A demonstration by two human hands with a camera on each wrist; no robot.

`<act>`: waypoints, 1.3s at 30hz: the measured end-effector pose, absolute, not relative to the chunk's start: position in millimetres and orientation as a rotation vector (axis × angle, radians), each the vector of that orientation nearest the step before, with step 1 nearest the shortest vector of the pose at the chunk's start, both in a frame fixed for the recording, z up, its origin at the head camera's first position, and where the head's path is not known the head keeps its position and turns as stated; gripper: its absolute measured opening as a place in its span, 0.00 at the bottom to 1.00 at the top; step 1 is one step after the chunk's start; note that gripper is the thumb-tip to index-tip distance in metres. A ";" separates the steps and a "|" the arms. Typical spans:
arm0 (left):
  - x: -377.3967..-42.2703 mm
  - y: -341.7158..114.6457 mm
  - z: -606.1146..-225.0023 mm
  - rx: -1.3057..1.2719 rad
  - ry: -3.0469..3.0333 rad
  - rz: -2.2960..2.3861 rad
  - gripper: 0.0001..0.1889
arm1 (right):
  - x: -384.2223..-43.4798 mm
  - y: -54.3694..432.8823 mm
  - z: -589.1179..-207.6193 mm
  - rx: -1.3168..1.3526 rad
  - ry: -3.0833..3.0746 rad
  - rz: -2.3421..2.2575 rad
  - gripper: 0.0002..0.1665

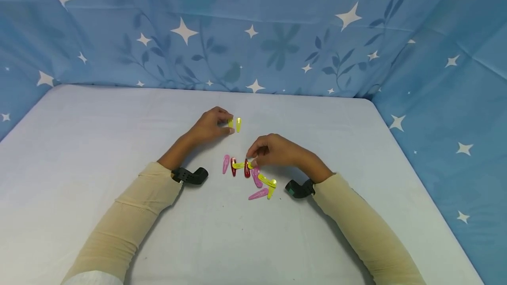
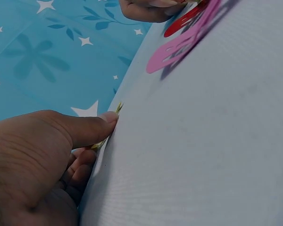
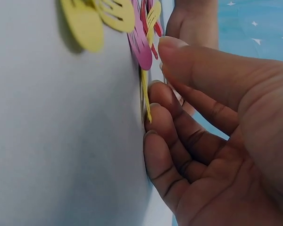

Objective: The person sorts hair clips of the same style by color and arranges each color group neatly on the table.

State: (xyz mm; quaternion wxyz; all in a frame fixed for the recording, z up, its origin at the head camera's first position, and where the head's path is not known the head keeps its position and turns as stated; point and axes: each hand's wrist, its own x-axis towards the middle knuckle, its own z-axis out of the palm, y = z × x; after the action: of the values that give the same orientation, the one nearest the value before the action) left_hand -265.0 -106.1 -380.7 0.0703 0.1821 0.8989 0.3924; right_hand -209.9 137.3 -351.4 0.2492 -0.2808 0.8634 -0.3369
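Note:
Near the far side of the white table, my left hand (image 1: pixel 211 124) pinches a yellow hair clip (image 1: pixel 230 123) between thumb and fingers. Just right of it lies a second yellow hair clip (image 1: pixel 238 125). My right hand (image 1: pixel 277 151) is over a loose group of snap hair clips, fingers curved down. Its fingertips are right at the top of a red hair clip (image 1: pixel 247 169) and a yellow hair clip (image 3: pixel 145 92); I cannot tell whether it grips either. A pink hair clip (image 1: pixel 226 164) and another red hair clip (image 1: pixel 233 168) lie at the group's left.
Closer to me lie a pink hair clip (image 1: pixel 259 194) and overlapping yellow hair clips (image 1: pixel 267 181). Black wrist cameras (image 1: pixel 192 176) are strapped over beige sleeves (image 1: pixel 130 214). A blue star-patterned curtain (image 1: pixel 222 34) stands behind and right of the white table (image 1: pixel 99 135).

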 end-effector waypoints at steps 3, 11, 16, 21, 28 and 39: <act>-263.9 -105.8 -381.7 0.558 2.708 1.176 0.27 | -208.9 137.1 -353.0 -0.785 2.364 -0.887 0.12; -263.8 -105.2 -380.1 0.574 2.706 1.191 0.27 | -203.2 134.6 -349.9 -0.825 2.406 -0.822 0.11; -263.6 -106.1 -379.7 0.576 2.718 1.183 0.27 | -202.3 133.2 -349.7 -0.840 2.420 -0.810 0.07; -263.1 -106.5 -381.5 0.586 2.712 1.187 0.27 | -202.2 132.7 -351.6 -0.846 2.425 -0.817 0.03; -265.2 -106.0 -384.6 0.613 2.732 1.171 0.27 | -202.5 134.7 -350.4 -0.827 2.451 -0.878 0.05; -264.9 -107.4 -386.4 0.611 2.744 1.166 0.27 | -207.2 137.1 -352.6 -0.793 2.438 -0.945 0.14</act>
State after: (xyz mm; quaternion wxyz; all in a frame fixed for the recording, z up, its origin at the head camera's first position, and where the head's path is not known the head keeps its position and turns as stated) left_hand -264.9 -107.4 -386.4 0.0489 0.2004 0.9006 0.3826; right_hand -207.2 137.1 -352.6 0.2034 -0.2840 0.8736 -0.3388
